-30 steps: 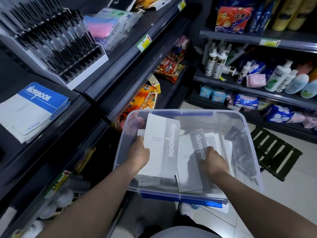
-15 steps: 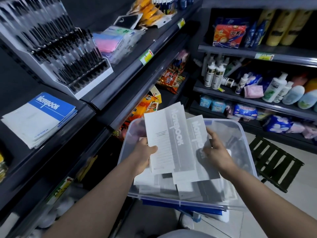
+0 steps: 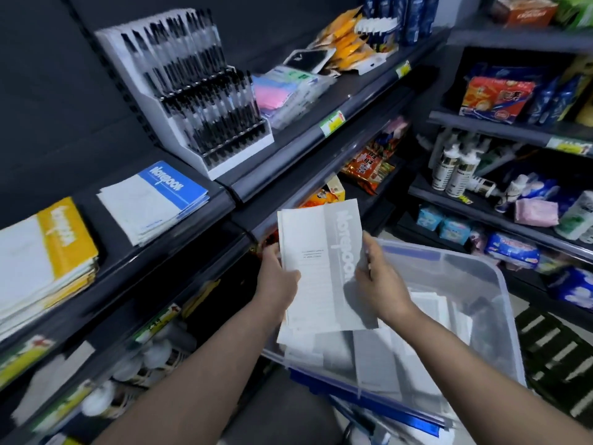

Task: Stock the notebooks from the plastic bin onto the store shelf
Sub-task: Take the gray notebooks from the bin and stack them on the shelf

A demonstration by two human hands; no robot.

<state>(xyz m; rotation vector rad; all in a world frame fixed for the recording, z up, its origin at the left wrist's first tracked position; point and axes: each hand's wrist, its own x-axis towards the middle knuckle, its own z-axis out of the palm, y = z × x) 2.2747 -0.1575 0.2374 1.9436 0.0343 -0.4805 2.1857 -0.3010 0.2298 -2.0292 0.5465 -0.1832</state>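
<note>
Grey notebooks, thin and probably light and bendy, are hanging just above the plastic bin. Left hand and right hand are pinching the long edges, fingers curling round. Gripping mid-edge is likely limiting sag.

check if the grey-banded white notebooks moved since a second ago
Yes: the grey-banded white notebooks have risen out of the clear plastic bin and now sit above its left rim.
</note>
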